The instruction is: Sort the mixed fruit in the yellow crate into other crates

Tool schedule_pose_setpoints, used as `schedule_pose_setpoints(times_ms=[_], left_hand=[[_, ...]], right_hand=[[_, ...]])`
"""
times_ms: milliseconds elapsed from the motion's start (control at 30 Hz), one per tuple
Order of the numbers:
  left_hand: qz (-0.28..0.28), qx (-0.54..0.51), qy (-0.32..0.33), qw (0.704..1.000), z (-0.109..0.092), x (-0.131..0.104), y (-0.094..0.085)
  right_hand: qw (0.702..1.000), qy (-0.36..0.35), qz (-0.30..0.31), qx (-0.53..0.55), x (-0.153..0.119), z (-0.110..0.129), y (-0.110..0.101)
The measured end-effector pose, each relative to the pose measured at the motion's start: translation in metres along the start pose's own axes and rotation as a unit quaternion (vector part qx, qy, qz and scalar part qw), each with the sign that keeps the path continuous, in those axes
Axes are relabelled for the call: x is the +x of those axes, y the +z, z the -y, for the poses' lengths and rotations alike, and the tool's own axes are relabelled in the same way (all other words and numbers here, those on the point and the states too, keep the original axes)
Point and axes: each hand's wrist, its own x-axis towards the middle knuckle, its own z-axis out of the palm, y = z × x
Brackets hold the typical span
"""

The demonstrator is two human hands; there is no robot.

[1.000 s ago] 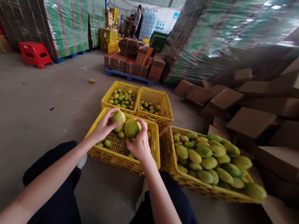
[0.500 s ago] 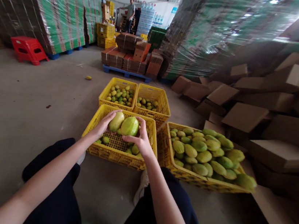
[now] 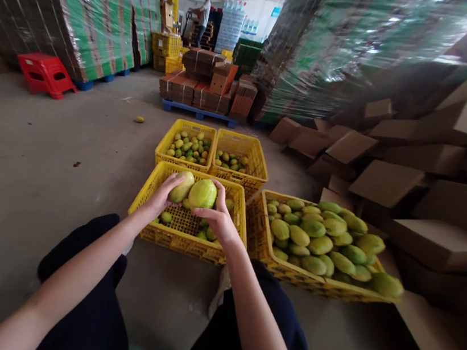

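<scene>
Above the near yellow crate (image 3: 182, 241), both of my hands hold fruit close together. My left hand (image 3: 163, 195) is wrapped round a pale green papaya (image 3: 182, 186) from its left side. The fingers and thumb of my right hand (image 3: 220, 213) grip a rounder, yellow-green papaya (image 3: 202, 195), its end turned towards me. The two fruits are side by side, nearly touching. Below them, a few smaller green fruits (image 3: 165, 217) lie at the sides of the near crate, whose slotted floor shows between them.
To the right, a tilted yellow crate is heaped with papayas (image 3: 321, 244). Two more yellow crates (image 3: 244, 141) with fruit stand ahead. Loose cardboard boxes (image 3: 387, 181) pile up at right. A red stool (image 3: 46, 74) and a person (image 3: 204, 16) are farther off.
Both hands still hold the papayas, and the right-hand fruit has turned slightly. In the background the person has shifted a little. The view has moved slightly.
</scene>
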Motion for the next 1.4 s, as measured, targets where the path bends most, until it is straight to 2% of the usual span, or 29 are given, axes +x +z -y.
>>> schedule_pose_setpoints(times_ms=[133,367,533,633,733,833,900,1000,1067,1200,1300,1400], left_hand=[[0.001,-0.005,0.0,1.0,0.001,0.0,0.0],[0.0,-0.082,-0.036,0.996,0.007,0.003,0.003],[0.006,-0.115,-0.058,0.992,0.008,0.002,0.009],[0.008,-0.126,-0.045,0.991,0.006,0.001,0.013],[-0.015,-0.16,-0.037,0.986,0.001,0.002,0.015],[-0.042,-0.203,-0.085,0.975,-0.005,0.002,0.013],[-0.038,-0.23,-0.116,0.966,-0.007,0.002,0.01],[-0.041,-0.268,-0.133,0.953,-0.007,0.002,0.007],[-0.068,-0.287,-0.139,0.945,-0.004,0.004,0.005],[-0.126,-0.314,-0.143,0.93,0.001,0.011,0.002],[-0.139,-0.334,-0.135,0.922,0.004,0.016,0.0],[-0.122,-0.347,-0.12,0.922,0.005,0.016,-0.002]], right_hand=[[0.997,0.042,0.008,0.062,-0.003,0.007,0.005],[0.989,0.028,0.022,0.146,0.0,0.008,0.009],[0.983,0.022,-0.064,0.17,0.008,0.001,0.015],[0.978,0.021,-0.107,0.176,0.013,-0.001,0.016],[0.971,0.043,-0.132,0.194,0.016,0.0,0.016],[0.962,0.093,-0.138,0.218,0.019,0.0,0.015],[0.957,0.107,-0.139,0.232,0.019,-0.001,0.016],[0.954,0.075,-0.145,0.253,0.02,-0.002,0.018],[0.949,0.055,-0.155,0.267,0.021,-0.003,0.018],[0.938,0.07,-0.192,0.282,0.025,-0.005,0.015],[0.946,0.073,-0.178,0.26,0.028,-0.009,0.012],[0.96,0.078,-0.138,0.233,0.029,-0.012,0.011]])
